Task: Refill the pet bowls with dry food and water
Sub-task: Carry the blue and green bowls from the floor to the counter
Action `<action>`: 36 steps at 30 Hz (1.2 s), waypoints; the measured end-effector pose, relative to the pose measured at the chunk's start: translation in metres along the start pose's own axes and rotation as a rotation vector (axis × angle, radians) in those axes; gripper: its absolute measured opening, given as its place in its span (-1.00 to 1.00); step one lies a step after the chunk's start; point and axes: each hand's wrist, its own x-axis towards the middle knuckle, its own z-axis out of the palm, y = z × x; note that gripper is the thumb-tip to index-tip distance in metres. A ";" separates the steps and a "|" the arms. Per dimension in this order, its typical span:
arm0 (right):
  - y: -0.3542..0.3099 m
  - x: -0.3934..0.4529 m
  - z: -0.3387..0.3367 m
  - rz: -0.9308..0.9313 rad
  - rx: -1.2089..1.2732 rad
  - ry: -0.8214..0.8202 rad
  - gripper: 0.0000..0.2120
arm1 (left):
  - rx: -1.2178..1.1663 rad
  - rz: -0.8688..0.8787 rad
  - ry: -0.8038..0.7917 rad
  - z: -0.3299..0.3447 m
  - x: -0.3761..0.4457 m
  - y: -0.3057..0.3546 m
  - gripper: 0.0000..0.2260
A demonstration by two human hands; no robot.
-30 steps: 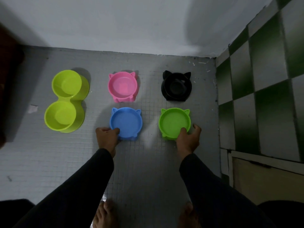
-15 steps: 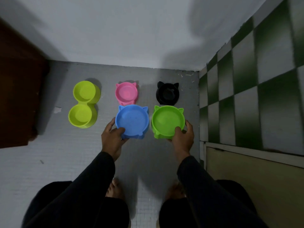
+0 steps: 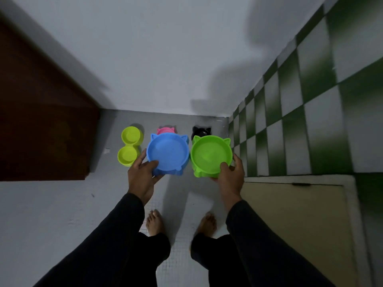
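Both bowls had risen off the floor [image 3: 51, 214]: left hand [image 3: 141, 177] fingers gripped the blue bowl [image 3: 167, 155], right hand [image 3: 230, 177] the green bowl [image 3: 210, 155] (both empty), side by side, with the yellow double bowl [image 3: 129, 149] far left below.

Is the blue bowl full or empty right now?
Empty. The blue bowl, held by the left hand, shows only bare blue plastic inside, no food or water visible.
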 end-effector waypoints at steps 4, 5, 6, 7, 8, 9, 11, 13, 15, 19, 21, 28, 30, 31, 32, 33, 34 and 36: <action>-0.055 -0.051 -0.019 -0.023 0.036 -0.024 -0.48 | -0.013 0.023 -0.022 0.012 -0.062 0.051 -0.51; -0.068 -0.063 -0.024 -0.031 0.061 -0.028 -0.48 | -0.019 0.034 -0.029 0.015 -0.077 0.064 -0.51; -0.081 -0.073 -0.027 -0.040 0.088 -0.033 -0.48 | -0.022 0.048 -0.036 0.019 -0.089 0.075 -0.51; -0.092 -0.082 -0.030 -0.049 0.113 -0.039 -0.48 | -0.023 0.060 -0.041 0.022 -0.100 0.086 -0.51; -0.104 -0.090 -0.033 -0.058 0.135 -0.047 -0.48 | -0.023 0.071 -0.045 0.025 -0.110 0.096 -0.52; -0.115 -0.098 -0.036 -0.069 0.162 -0.058 -0.47 | -0.023 0.082 -0.050 0.027 -0.119 0.105 -0.54; -0.135 -0.111 -0.041 -0.089 0.213 -0.082 -0.48 | -0.022 0.112 -0.070 0.032 -0.134 0.122 -0.59; -0.154 -0.122 -0.047 -0.115 0.249 -0.106 -0.49 | -0.021 0.148 -0.098 0.037 -0.146 0.138 -0.64; -0.171 -0.132 -0.053 -0.162 0.260 -0.117 -0.51 | -0.037 0.176 -0.117 0.045 -0.157 0.152 -0.65; -0.206 -0.148 -0.065 -0.211 0.284 -0.131 -0.51 | -0.052 0.241 -0.119 0.064 -0.175 0.174 -0.61; -0.221 -0.154 -0.073 -0.234 0.307 -0.139 -0.53 | -0.071 0.273 -0.150 0.074 -0.185 0.184 -0.60; -0.265 -0.174 -0.109 -0.299 0.429 -0.169 -0.62 | -0.120 0.319 -0.218 0.107 -0.221 0.209 -0.59; -0.273 -0.181 -0.120 -0.314 0.448 -0.177 -0.64 | -0.129 0.327 -0.244 0.114 -0.232 0.212 -0.60; -0.277 -0.184 -0.126 -0.322 0.461 -0.178 -0.65 | -0.138 0.329 -0.251 0.117 -0.237 0.213 -0.62; -0.280 -0.188 -0.132 -0.328 0.477 -0.180 -0.65 | -0.146 0.333 -0.258 0.120 -0.242 0.214 -0.63; -0.283 -0.192 -0.137 -0.335 0.493 -0.180 -0.64 | -0.149 0.339 -0.269 0.122 -0.247 0.215 -0.64; -0.286 -0.195 -0.142 -0.344 0.508 -0.180 -0.62 | -0.147 0.348 -0.281 0.125 -0.252 0.216 -0.65; -0.289 -0.202 -0.150 -0.360 0.535 -0.179 -0.61 | -0.138 0.365 -0.303 0.128 -0.261 0.218 -0.64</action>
